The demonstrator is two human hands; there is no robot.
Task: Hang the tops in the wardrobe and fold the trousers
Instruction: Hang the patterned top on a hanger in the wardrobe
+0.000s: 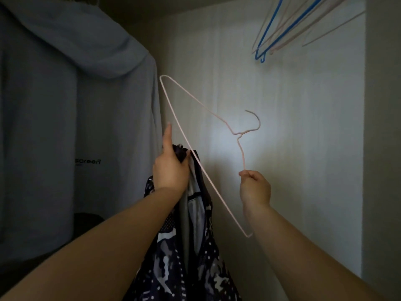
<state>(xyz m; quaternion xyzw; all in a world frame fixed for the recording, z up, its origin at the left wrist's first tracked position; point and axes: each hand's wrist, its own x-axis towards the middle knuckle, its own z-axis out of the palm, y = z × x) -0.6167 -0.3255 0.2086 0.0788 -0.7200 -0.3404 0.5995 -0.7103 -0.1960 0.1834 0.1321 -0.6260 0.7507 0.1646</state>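
Left hand (pixel 171 170) gripped the patterned top (pixel 173 268) (forefinger straight up); right hand (pixel 256 189) pinched the pink wire hanger (pixel 238 134).

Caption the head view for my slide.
Left hand grips dark patterned top; right hand pinches thin pink wire hanger beside hung grey hoodie.

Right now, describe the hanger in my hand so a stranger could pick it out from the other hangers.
Inside the wardrobe, right of the grey-blue hoodie, look at the pale back wall. A thin pink wire hanger stands tilted before it, pinched by the right hand. Unlike the blue and pale hangers at top right, it is hand-held and low.
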